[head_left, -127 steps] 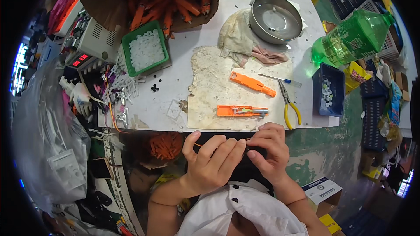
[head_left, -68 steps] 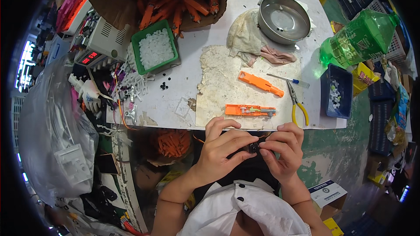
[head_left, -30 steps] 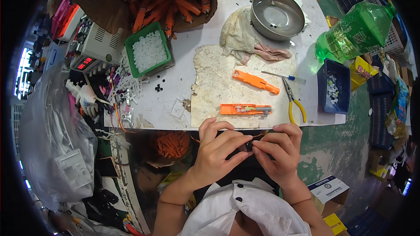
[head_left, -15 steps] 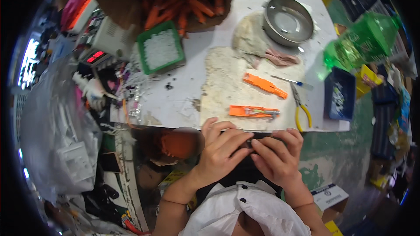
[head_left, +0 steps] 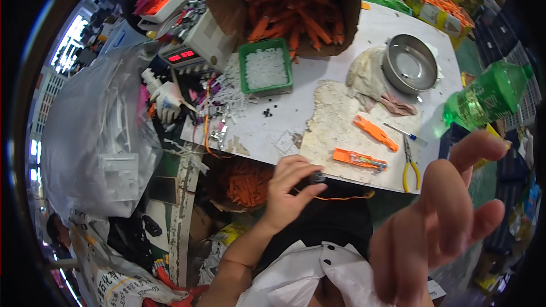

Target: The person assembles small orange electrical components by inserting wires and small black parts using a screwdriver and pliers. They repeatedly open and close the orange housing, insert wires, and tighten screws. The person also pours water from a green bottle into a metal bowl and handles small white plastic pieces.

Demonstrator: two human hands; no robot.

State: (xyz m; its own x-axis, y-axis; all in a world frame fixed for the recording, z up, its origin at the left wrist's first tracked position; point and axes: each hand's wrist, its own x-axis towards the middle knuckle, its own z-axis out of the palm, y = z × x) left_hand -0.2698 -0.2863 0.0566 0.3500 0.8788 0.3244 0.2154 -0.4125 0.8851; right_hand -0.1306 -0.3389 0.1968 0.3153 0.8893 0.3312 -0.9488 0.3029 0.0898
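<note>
Just off the near edge of the worktop point(head_left: 284, 119), the left hand point(head_left: 287, 196) pinches a small dark part point(head_left: 317, 178) between thumb and fingertips, with a thin orange wire point(head_left: 341, 197) trailing to the right from it. The right hand point(head_left: 438, 222) is raised close to the camera, fingers spread, holding nothing. The part looks light and hard, and the wire limp and easily kinked, so a grip on the part's body seems safer than the wire. An orange plastic piece point(head_left: 359, 159) lies by the near edge.
</note>
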